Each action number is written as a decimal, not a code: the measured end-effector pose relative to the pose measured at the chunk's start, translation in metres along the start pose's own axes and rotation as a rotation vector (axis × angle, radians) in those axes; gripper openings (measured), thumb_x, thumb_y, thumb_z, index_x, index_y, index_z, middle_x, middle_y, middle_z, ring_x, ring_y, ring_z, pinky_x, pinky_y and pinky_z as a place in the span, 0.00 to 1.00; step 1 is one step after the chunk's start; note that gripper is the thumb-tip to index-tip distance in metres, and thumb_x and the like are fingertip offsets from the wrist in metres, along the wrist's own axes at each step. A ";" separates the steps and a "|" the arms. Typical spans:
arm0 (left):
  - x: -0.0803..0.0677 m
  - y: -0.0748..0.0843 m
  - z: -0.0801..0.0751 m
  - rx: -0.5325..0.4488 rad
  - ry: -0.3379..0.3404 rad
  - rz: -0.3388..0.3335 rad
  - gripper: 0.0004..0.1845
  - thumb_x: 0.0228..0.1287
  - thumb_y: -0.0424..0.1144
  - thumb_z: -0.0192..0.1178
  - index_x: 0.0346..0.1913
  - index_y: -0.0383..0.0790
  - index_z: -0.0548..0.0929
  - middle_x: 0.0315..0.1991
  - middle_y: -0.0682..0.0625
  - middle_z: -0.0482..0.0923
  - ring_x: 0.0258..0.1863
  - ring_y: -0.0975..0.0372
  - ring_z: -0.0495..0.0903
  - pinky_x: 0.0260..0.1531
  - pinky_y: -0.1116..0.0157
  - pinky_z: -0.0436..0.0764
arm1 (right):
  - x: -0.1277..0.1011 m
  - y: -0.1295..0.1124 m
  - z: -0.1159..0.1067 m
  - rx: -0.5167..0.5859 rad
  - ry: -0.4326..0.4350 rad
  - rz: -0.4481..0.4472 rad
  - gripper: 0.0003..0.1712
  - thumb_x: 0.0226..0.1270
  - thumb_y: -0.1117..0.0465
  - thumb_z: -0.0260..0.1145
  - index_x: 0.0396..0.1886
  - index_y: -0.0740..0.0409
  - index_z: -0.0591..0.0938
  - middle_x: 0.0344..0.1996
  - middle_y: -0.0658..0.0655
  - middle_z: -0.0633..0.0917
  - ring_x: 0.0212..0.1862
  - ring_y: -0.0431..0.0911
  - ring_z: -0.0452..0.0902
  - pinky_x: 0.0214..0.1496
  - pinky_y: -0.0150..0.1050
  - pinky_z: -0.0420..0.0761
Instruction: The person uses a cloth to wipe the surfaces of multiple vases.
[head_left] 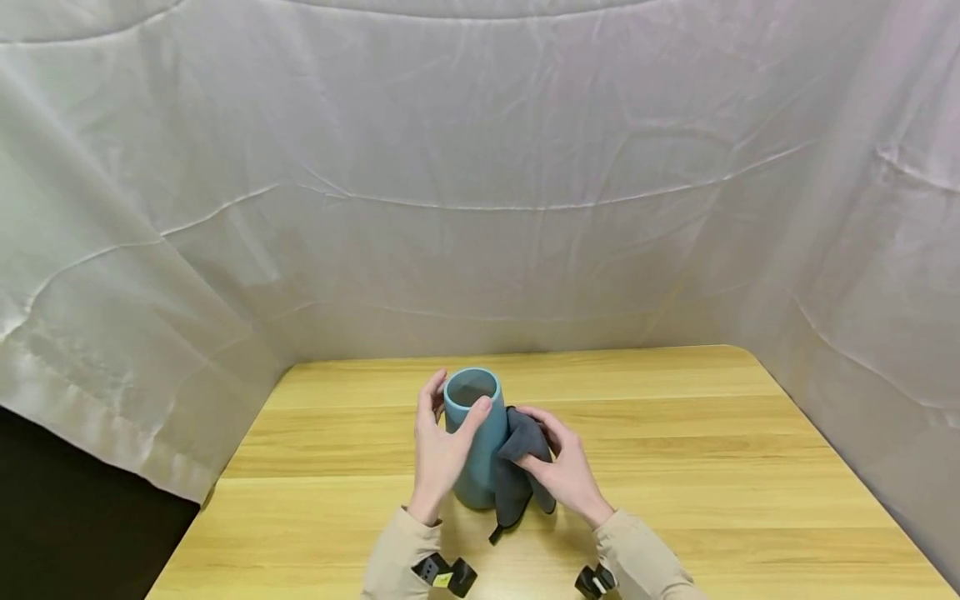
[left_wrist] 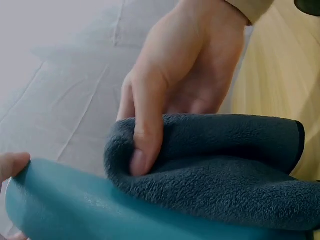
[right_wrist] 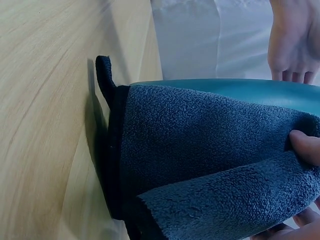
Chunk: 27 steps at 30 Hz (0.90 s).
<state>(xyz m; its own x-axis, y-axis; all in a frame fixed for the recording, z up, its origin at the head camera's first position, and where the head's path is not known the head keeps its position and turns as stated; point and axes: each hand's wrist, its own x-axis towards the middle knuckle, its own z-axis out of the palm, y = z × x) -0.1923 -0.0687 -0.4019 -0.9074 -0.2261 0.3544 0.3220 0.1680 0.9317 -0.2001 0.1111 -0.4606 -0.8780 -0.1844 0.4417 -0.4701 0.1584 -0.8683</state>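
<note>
A tall teal vase (head_left: 480, 454) with a round open mouth stands on the wooden table. My left hand (head_left: 437, 454) grips it near the rim, thumb on the near side and fingers around the far left. On the vase's right side lies a dark grey cleaning cloth (head_left: 516, 475) with a black edge and a small hanging loop. My right hand (head_left: 566, 471) holds this cloth against the vase, its thumb pressing into a fold, as the left wrist view also shows. Most of the right fingers are hidden behind the cloth (right_wrist: 200, 135) in the right wrist view.
The light wooden table (head_left: 712, 483) stretches out on both sides of the hands. Pale grey fabric (head_left: 480, 250) hangs behind and along the sides of the table. A dark area (head_left: 75, 517) shows below the fabric at the lower left.
</note>
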 end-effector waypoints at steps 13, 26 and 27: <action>0.007 0.000 -0.019 -0.064 -0.222 -0.068 0.30 0.69 0.42 0.62 0.73 0.48 0.70 0.68 0.43 0.71 0.70 0.49 0.69 0.73 0.43 0.61 | 0.000 -0.004 0.003 -0.018 0.021 0.024 0.32 0.60 0.65 0.75 0.65 0.51 0.78 0.59 0.60 0.84 0.54 0.36 0.81 0.58 0.37 0.82; 0.006 -0.002 -0.019 -0.057 -0.196 -0.036 0.30 0.68 0.40 0.63 0.72 0.44 0.71 0.65 0.41 0.70 0.66 0.50 0.71 0.73 0.47 0.63 | 0.017 -0.022 0.002 0.025 0.046 -0.028 0.33 0.60 0.68 0.74 0.65 0.53 0.78 0.57 0.62 0.84 0.53 0.36 0.81 0.56 0.35 0.82; 0.006 -0.001 -0.019 -0.054 -0.195 -0.035 0.30 0.68 0.40 0.63 0.72 0.44 0.71 0.64 0.41 0.70 0.66 0.50 0.71 0.73 0.47 0.63 | 0.020 -0.025 0.002 0.033 0.045 -0.049 0.32 0.60 0.68 0.74 0.65 0.54 0.77 0.57 0.62 0.84 0.52 0.36 0.81 0.56 0.35 0.83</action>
<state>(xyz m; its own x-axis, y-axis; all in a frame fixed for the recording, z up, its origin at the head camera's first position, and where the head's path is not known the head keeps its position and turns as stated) -0.1934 -0.0883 -0.3996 -0.9516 -0.0403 0.3048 0.2990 0.1100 0.9479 -0.2052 0.1015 -0.4305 -0.8578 -0.1470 0.4926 -0.5096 0.1183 -0.8522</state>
